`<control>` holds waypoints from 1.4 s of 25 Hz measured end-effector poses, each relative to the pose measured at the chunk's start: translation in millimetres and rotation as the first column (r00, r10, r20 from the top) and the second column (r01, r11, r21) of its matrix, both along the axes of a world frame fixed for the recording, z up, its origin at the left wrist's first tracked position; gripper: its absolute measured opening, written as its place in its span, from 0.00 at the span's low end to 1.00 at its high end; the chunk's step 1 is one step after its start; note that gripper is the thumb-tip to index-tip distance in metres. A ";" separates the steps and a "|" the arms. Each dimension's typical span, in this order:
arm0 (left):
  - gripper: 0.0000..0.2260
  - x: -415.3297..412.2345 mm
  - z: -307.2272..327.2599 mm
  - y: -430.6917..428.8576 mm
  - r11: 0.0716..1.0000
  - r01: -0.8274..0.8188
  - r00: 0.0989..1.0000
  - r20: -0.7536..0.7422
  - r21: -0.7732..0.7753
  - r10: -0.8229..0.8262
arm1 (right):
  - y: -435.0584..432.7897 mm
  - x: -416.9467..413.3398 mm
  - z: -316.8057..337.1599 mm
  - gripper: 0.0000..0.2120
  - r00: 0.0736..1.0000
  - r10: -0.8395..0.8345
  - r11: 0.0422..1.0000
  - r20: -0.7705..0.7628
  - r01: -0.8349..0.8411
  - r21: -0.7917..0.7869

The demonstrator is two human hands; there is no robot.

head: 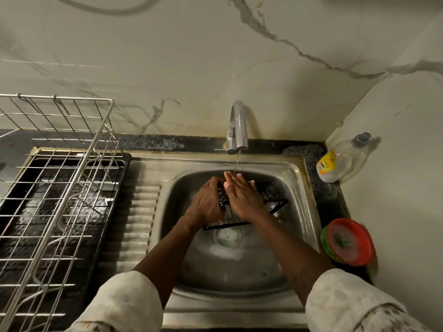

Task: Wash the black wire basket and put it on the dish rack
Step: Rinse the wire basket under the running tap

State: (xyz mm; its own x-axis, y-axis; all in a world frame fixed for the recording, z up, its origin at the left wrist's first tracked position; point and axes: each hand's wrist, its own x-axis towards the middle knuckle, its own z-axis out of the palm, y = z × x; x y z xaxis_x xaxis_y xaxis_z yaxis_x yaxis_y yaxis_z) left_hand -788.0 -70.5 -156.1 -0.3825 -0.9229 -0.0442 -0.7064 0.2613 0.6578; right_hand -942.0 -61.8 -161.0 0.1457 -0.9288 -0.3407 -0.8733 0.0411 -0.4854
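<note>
Two hands below tap (237, 125) | left hand (207, 200) grips basket (271, 191) edge | right hand (242, 200) flat on basket, fingers straight

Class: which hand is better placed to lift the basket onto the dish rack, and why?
Probably left: the left hand grips the basket, and the dish rack stands on that side; the right hand lies flat.
</note>
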 end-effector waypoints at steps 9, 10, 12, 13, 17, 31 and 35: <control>0.28 27.2 -28.6 4.2 0.995 -0.099 0.995 0.010 0.021 0.099 | 6.1 3.9 -19.9 0.30 0.985 0.164 0.978 -0.057 -0.170 -0.124; 0.30 29.1 -28.5 5.6 0.993 -0.114 0.993 0.009 0.033 0.114 | 4.9 -7.3 -24.6 0.30 0.989 0.129 0.982 -0.068 -0.136 -0.128; 0.31 29.2 -28.1 5.6 0.991 -0.124 0.992 0.006 0.041 0.123 | -1.4 -26.4 -30.4 0.29 0.995 0.031 0.996 -0.096 -0.039 -0.084; 0.31 28.9 -28.5 3.8 0.991 -0.126 0.992 0.002 0.037 0.126 | -5.2 -29.7 -32.2 0.30 0.992 -0.006 0.998 -0.123 -0.002 -0.062; 0.31 35.0 -34.9 -4.3 0.995 -0.100 0.995 0.026 0.028 0.099 | -6.0 10.6 -31.5 0.39 0.970 -0.193 0.981 -0.150 0.195 -0.001; 0.33 47.4 -34.0 -5.5 0.993 -0.114 0.993 0.039 -0.010 0.114 | 2.4 -42.8 -36.5 0.31 0.993 -0.013 0.997 -0.120 0.004 -0.079; 0.34 37.5 -30.0 -10.7 0.996 -0.094 0.995 0.047 0.001 0.094 | -0.2 4.0 -35.7 0.38 0.967 -0.225 0.974 -0.122 0.220 -0.052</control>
